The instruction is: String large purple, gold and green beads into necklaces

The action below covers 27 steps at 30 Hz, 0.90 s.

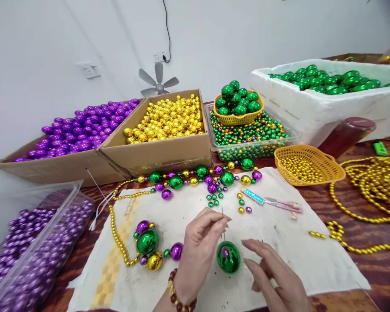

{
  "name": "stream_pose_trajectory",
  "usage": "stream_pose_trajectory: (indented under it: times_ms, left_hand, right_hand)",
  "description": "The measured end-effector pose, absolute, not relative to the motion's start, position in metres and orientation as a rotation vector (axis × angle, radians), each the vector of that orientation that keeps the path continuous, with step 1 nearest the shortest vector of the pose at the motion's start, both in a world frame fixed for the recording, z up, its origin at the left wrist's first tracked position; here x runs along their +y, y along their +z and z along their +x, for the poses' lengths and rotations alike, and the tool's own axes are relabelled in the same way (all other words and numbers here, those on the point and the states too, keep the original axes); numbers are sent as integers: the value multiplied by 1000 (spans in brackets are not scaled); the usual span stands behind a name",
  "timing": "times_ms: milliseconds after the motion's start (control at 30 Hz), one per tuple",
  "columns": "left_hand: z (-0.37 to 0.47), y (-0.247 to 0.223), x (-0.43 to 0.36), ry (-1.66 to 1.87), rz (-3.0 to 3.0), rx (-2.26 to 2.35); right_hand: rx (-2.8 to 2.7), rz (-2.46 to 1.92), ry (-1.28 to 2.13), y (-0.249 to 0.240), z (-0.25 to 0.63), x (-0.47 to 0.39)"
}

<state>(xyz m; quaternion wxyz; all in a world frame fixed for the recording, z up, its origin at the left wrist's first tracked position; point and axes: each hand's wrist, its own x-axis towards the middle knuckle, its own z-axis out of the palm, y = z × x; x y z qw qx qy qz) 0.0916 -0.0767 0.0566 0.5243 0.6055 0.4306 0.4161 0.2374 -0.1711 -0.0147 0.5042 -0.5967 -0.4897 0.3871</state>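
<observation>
My left grip, thumb and fingertips pressed together, pinches a thin needle upright over a large green ball, an angle that seems meant to keep the metal in line with the ball's top. Whether the tip has gone in, I cannot tell. The ball appears to rest on a pale cloth spread across the table, a soft bed that probably discourages rolling. My right grip stands parted just beside it, thumb and forefinger well apart and nothing visible between them, a stance that could steady the ball. Beyond my hands, small green beads lie loose in a cluster, presumably for easy picking. The scissors lie within reach to the right. Farther back, a cardboard box corrals gold balls, apparently to keep colors sorted, while an orange basket contains the tiny gold beads.
</observation>
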Motion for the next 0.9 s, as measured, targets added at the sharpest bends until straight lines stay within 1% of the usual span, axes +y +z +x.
stream_pose_trajectory:
  times_ms: [133, 300, 433, 567, 733, 900]
  left_hand:
    - [99, 67, -85, 1003, 1577, 975]
    - [89, 68, -85, 968, 1563, 952]
    - [70, 56, -66, 958, 1510, 1104]
    - [59, 37, -39, 827, 1530, 1204]
    - [88, 23, -26, 620, 1996, 1121]
    - [138, 6, -22, 375, 2486, 945]
  right_hand:
    - [-1293, -1262, 1069, 0, 225, -154]
    - [-1314, -1225, 1091, -11, 218, -146]
    - [-1131, -1252, 1208, -10, 222, -150]
    - [-967, -1178, 1264, 15, 229, -155]
    - [-893, -1024, 1250, 43, 235, -160]
    - [-741, -918, 1237, 43, 247, -161]
